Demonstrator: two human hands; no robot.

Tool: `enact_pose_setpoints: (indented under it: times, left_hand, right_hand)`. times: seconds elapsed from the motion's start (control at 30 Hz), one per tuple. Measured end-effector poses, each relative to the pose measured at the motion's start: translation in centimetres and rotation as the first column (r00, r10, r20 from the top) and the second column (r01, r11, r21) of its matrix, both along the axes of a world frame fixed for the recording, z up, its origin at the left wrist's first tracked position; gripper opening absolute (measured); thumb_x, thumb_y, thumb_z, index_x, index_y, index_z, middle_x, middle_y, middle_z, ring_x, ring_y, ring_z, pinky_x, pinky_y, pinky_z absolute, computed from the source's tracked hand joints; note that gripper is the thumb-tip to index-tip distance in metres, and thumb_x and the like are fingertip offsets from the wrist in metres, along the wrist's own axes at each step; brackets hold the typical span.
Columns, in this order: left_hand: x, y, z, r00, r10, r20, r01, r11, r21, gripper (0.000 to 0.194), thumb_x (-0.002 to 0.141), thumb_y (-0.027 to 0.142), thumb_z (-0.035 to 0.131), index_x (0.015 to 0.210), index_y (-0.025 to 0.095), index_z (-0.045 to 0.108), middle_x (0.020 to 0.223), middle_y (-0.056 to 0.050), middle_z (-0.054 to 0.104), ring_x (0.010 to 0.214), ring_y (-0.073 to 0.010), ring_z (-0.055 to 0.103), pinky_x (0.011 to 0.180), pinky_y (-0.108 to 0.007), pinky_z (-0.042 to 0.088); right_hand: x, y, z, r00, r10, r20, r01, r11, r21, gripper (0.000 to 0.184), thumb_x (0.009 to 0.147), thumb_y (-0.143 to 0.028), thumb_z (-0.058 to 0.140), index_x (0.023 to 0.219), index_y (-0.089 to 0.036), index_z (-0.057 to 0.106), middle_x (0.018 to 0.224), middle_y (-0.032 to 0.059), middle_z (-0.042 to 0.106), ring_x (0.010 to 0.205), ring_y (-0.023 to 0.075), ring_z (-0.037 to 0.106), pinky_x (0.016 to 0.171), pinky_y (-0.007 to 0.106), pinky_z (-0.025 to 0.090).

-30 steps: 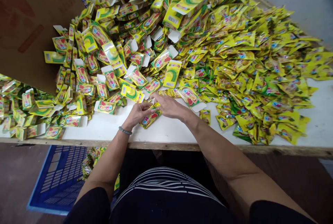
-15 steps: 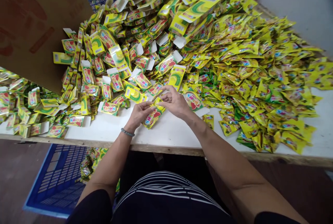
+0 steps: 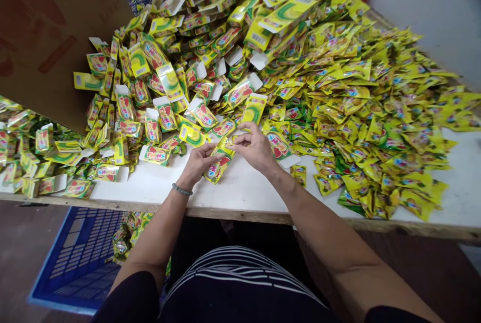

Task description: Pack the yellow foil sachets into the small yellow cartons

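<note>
Mid-frame, my left hand [image 3: 196,164] pinches the yellow carton [image 3: 219,167], while my half-curled right hand [image 3: 256,150] (its hold I cannot tell) covers less than a second ago, seemingly confining work to the upper end.

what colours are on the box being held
Yellow, green and red show on the box, best in the head view.
</note>
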State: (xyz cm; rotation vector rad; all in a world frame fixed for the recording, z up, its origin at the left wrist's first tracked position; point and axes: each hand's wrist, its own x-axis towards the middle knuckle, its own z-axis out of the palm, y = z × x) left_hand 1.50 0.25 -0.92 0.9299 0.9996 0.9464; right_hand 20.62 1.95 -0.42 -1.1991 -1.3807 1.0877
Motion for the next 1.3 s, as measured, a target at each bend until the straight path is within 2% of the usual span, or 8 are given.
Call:
enact_pose_setpoints:
  times: [0.2,0.33,0.6,0.73,0.87,1.0,1.17,1.3]
  left_hand:
    - [-0.6,-0.4,-0.2,1.000,0.001,0.026,0.000,1.000,-0.016,0.053,0.056,0.028,0.094,0.104,0.014,0.074,0.088,-0.007,0.079,0.077,-0.0214,0.075,0.076,-0.031,0.058]
    - [-0.2,-0.4,-0.2,1.000,-0.003,0.004,0.003,1.000,-0.003,0.057,0.052,0.028,0.095,0.103,0.013,0.074,0.090,-0.008,0.079,0.080,-0.0234,0.075,0.078,-0.033,0.058]
    - [-0.4,-0.2,-0.4,1.000,0.016,-0.007,-0.016,1.000,-0.025,0.059,0.050,0.027,0.096,0.103,0.013,0.074,0.088,-0.008,0.079,0.078,-0.0239,0.075,0.077,-0.035,0.059]
    - [-0.5,-0.3,-0.6,1.000,0.028,0.012,-0.027,0.999,-0.016,0.055,0.052,0.025,0.095,0.101,0.013,0.074,0.084,-0.007,0.079,0.073,-0.0216,0.075,0.075,-0.033,0.059]
    - [-0.1,-0.3,-0.5,0.998,0.060,0.002,-0.060,0.998,-0.003,0.053,0.051,0.025,0.095,0.098,0.013,0.075,0.084,-0.007,0.079,0.072,-0.0207,0.074,0.071,-0.031,0.059]
    - [0.1,-0.3,-0.3,0.998,0.057,-0.018,-0.057,0.998,0.003,0.055,0.049,0.027,0.095,0.099,0.013,0.076,0.083,-0.007,0.079,0.072,-0.0220,0.074,0.070,-0.031,0.059]
    - [-0.2,-0.3,-0.1,0.999,0.033,-0.017,-0.033,0.999,-0.014,0.056,0.049,0.027,0.096,0.100,0.012,0.076,0.082,-0.008,0.079,0.072,-0.0221,0.074,0.069,-0.031,0.058]
    - [-0.5,-0.4,0.1,1.000,0.021,-0.011,-0.021,0.998,-0.067,0.055,0.051,0.026,0.095,0.101,0.012,0.075,0.082,-0.009,0.079,0.072,-0.0225,0.075,0.070,-0.032,0.058]
  right_hand:
    - [0.9,0.0,0.4,0.991,0.110,0.082,-0.110,0.994,-0.005,0.048,0.069,-0.042,0.081,0.103,-0.023,0.053,0.075,-0.0019,0.072,0.065,0.0166,0.063,0.065,0.031,0.048]
    - [0.4,-0.3,0.4,0.978,0.051,0.200,-0.056,0.998,0.023,0.041,0.070,-0.032,0.080,0.102,-0.024,0.055,0.076,-0.0020,0.073,0.071,0.0192,0.068,0.068,0.032,0.047]
    - [1.0,-0.2,0.0,0.977,0.087,0.193,-0.094,0.995,0.032,0.047,0.072,-0.039,0.082,0.106,-0.024,0.054,0.077,-0.0015,0.073,0.086,0.0236,0.072,0.081,0.037,0.050]
    - [0.6,-0.4,0.4,0.961,0.043,0.272,-0.072,0.992,0.101,0.041,0.070,-0.030,0.083,0.101,-0.024,0.056,0.074,-0.0025,0.072,0.086,0.0235,0.072,0.087,0.039,0.050]
    - [-0.3,-0.6,0.4,0.965,0.053,0.255,-0.070,0.996,0.060,0.034,0.072,-0.019,0.080,0.099,-0.023,0.059,0.077,-0.0018,0.074,0.085,0.0222,0.074,0.085,0.037,0.053]
    - [-0.4,-0.7,0.1,0.977,0.090,0.192,-0.094,0.995,0.015,0.029,0.075,-0.019,0.076,0.100,-0.022,0.062,0.088,0.0019,0.075,0.087,0.0221,0.074,0.082,0.036,0.056]
    - [0.8,-0.6,0.3,0.971,0.195,0.135,-0.196,0.981,-0.007,0.043,0.071,-0.021,0.079,0.110,-0.022,0.060,0.079,0.0010,0.073,0.104,0.0246,0.070,0.092,0.039,0.053]
    - [1.1,-0.5,0.6,0.961,0.205,0.186,-0.211,0.977,0.013,0.045,0.068,-0.021,0.080,0.108,-0.022,0.060,0.075,-0.0008,0.072,0.093,0.0234,0.071,0.090,0.039,0.052]
